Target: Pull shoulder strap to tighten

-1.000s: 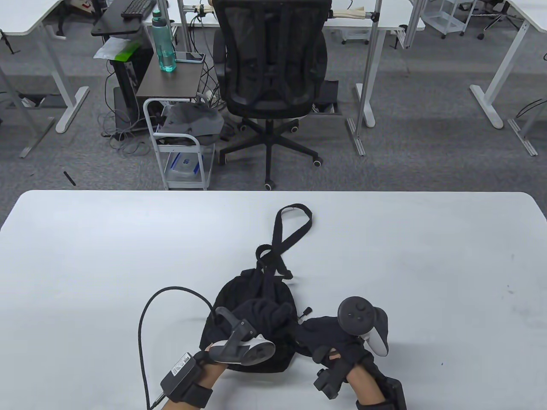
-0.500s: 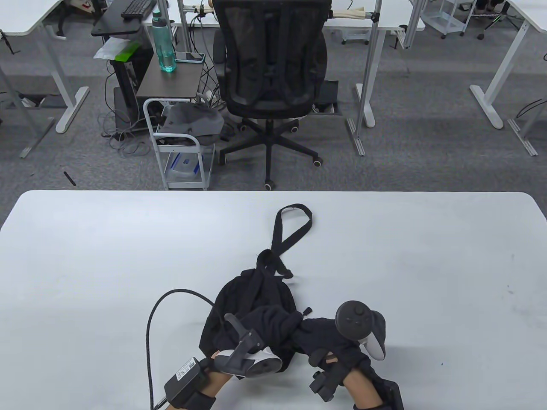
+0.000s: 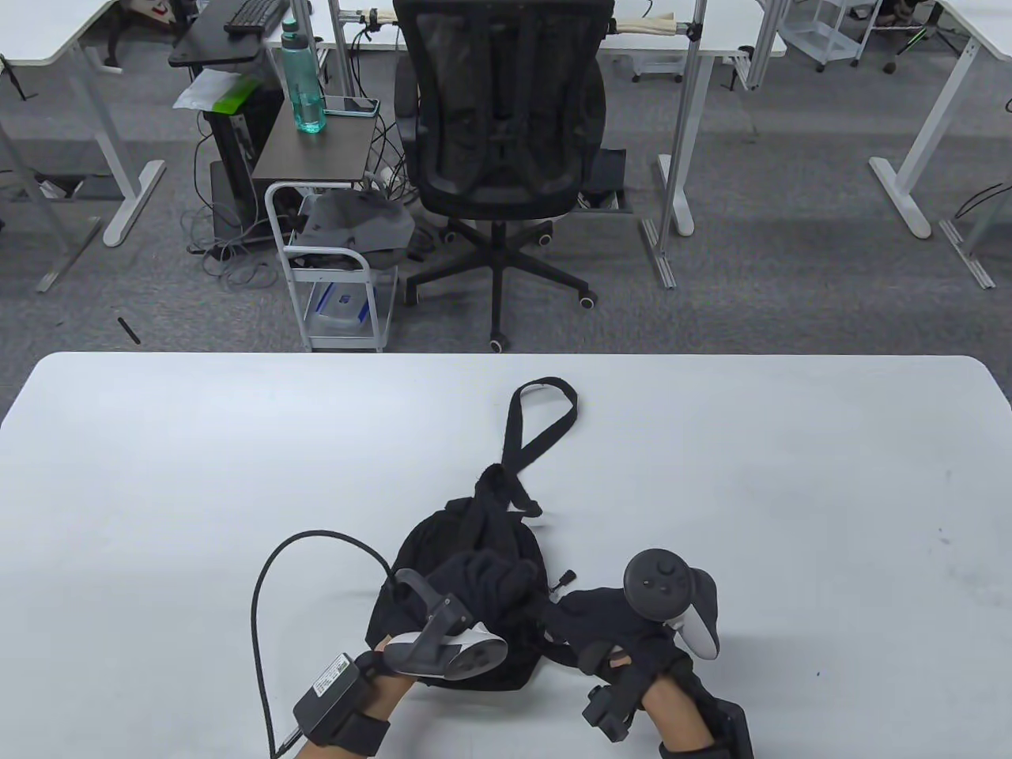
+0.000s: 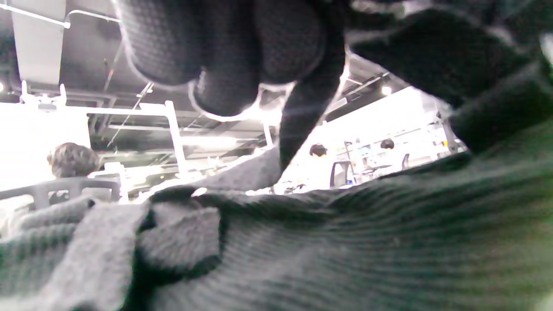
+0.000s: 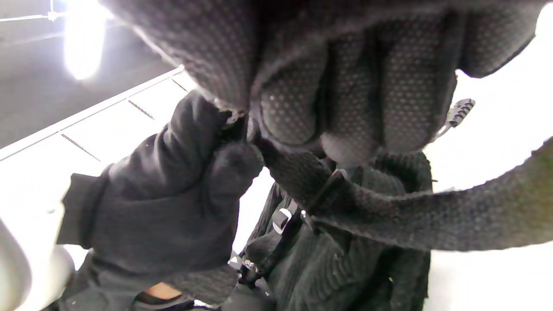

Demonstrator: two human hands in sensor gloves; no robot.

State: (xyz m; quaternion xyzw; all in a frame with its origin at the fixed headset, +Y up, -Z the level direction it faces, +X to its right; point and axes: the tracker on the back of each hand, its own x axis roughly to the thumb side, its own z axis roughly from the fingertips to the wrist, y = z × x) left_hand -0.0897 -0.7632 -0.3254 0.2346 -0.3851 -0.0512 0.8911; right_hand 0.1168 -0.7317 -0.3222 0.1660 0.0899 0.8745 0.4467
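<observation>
A black backpack lies on the white table near the front edge. Its long shoulder strap loops away toward the far side. My left hand rests on the bag's near right part, its fingers closed on dark fabric or webbing. In the left wrist view its curled fingers hang over the ribbed bag fabric. My right hand is just right of the bag. In the right wrist view its fingers curl around a strap, with the left hand pinching beside them above a buckle.
A black cable arcs from my left wrist over the table to the bag. Beyond the table's far edge stand a black office chair and a small white cart.
Half a second ago my left hand sat lower and further right, close to the right hand; it has moved back up and left. The strap fold at the bag's top has shifted slightly.
</observation>
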